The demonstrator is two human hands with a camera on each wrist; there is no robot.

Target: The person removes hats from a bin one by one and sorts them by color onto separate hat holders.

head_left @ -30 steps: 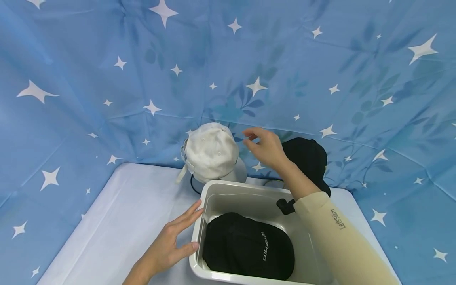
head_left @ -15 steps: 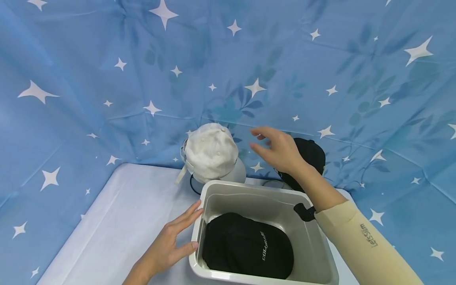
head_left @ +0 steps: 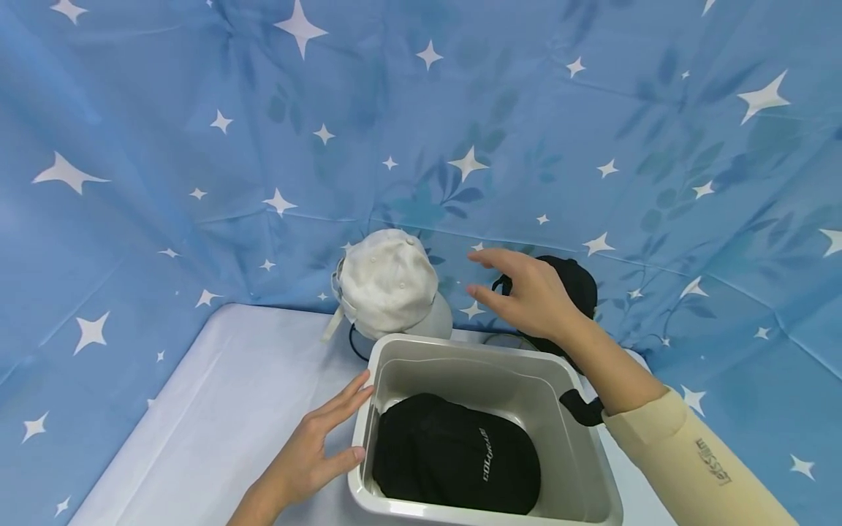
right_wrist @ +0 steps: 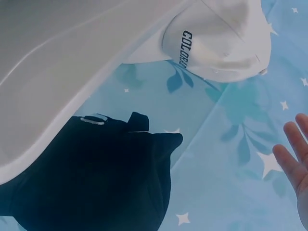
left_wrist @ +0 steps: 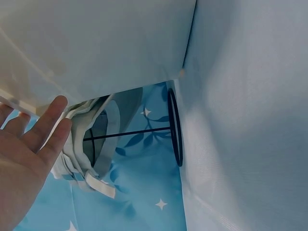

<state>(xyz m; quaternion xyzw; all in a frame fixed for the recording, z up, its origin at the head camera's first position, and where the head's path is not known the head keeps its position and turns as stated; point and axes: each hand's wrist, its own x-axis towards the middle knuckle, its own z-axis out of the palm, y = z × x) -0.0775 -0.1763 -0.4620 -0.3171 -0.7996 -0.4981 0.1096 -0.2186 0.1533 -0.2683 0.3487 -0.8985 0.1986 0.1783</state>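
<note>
My left hand [head_left: 309, 447] touches the left rim of a light grey plastic bin [head_left: 483, 346] with its fingers extended. Inside the bin lies a black baseball cap [head_left: 454, 454] with white lettering. Holding nothing, my right hand [head_left: 529, 296] hovers beyond the bin's far right corner, fingers loosely bent and thumb apart. It partly hides a second black cap [head_left: 579, 285] at the back right, whose open back and strap [right_wrist: 138, 121] show in the right wrist view. A white baseball cap [head_left: 388, 283] stands behind the bin's far left corner.
A black wire stand [left_wrist: 174, 127] supports the white cap. The white-covered table [head_left: 250, 365] ends at a blue curtain [head_left: 197, 146] with white stars. A black strap [head_left: 582, 408] on the right wrist overlaps the bin's right side.
My right hand has moved to the right and slightly down, away from the white cap and over the second black cap. My left hand stays on the bin's rim.
</note>
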